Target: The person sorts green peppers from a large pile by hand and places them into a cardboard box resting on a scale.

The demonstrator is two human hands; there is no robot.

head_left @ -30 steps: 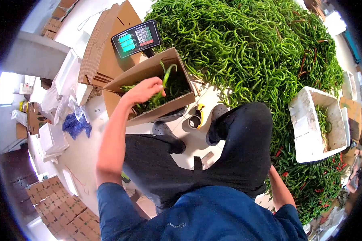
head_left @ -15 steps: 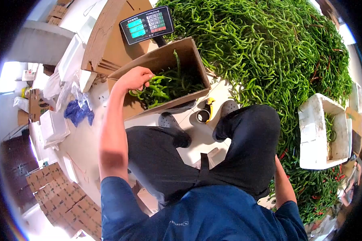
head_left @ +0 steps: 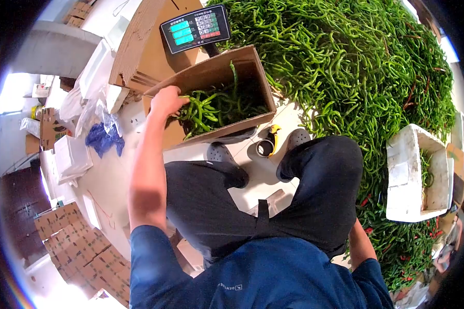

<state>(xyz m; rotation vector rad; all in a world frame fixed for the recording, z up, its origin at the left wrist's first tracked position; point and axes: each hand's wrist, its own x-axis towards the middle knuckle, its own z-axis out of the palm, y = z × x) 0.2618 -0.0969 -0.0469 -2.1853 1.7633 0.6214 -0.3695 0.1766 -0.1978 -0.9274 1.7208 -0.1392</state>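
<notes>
Green chilli peppers (head_left: pixel 203 114) lie loose inside an open cardboard carton (head_left: pixel 211 74), which stands on the floor (head_left: pixel 294 116) ahead of the person and to the left of the midline. Governing relation: the left hand (head_left: pixel 166 101) is at the carton's left end, and the nearest bunch lies directly to the right of its fingertips, just below the rim. The carton's long axis runs obliquely, from near left to far right; the peppers point in mixed directions, with one long pepper (head_left: pixel 234 76) propped up near the far wall. The left hand is the nearer of the two hands by a wide margin. Pose: left arm (head_left: pixel 148 170) extended forward outside the left knee, back of the hand uppermost, fingers curled inward towards the bunch — whether they pinch a pepper or merely rest against it cannot be told. The right forearm (head_left: pixel 362 246) hangs beside the right thigh; the right hand is hidden behind the leg, so its state cannot be told. Adjacent items: a scale display (head_left: pixel 196 28) with lit readouts rises behind the carton, beside a stack of flattened cartons (head_left: pixel 136 51). A large pepper heap (head_left: pixel 335 72) covers the floor to the right, with a white foam box (head_left: pixel 403 180) at its near side. A yellow tape dispenser (head_left: pixel 275 133) lies between the shoes.
</notes>
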